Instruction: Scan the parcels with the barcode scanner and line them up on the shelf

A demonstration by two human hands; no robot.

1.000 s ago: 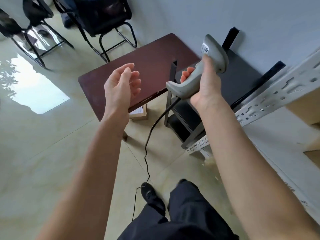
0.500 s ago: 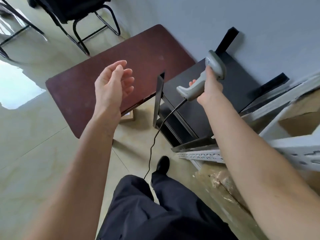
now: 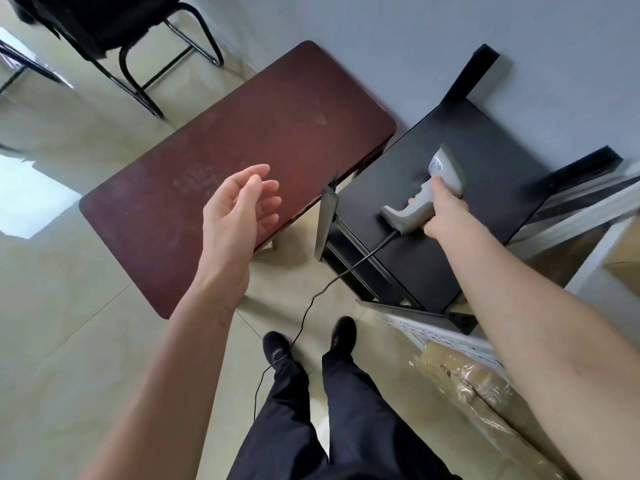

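My right hand [image 3: 441, 216] grips the handle of a grey barcode scanner [image 3: 434, 188], holding it low over the top of a black stand [image 3: 485, 143]; whether it touches the top I cannot tell. The scanner's black cable [image 3: 332, 282] trails down to the floor by my shoes. My left hand [image 3: 239, 209] hovers palm-up over the near edge of a dark red table [image 3: 242, 140], fingers relaxed and holding nothing. A cardboard parcel wrapped in clear film [image 3: 474, 386] lies low on the white metal shelf [image 3: 571, 216] at the right.
A black chair [image 3: 114, 26] stands on the tiled floor at the top left. The grey wall runs behind the table and the stand. A cardboard box corner [image 3: 627, 251] shows on the shelf at the right edge. My legs and black shoes [image 3: 308, 341] are below.
My right hand has lowered the scanner from chest height down to the black stand's top. The view has tilted downward, and my left hand has stayed open in front of me.
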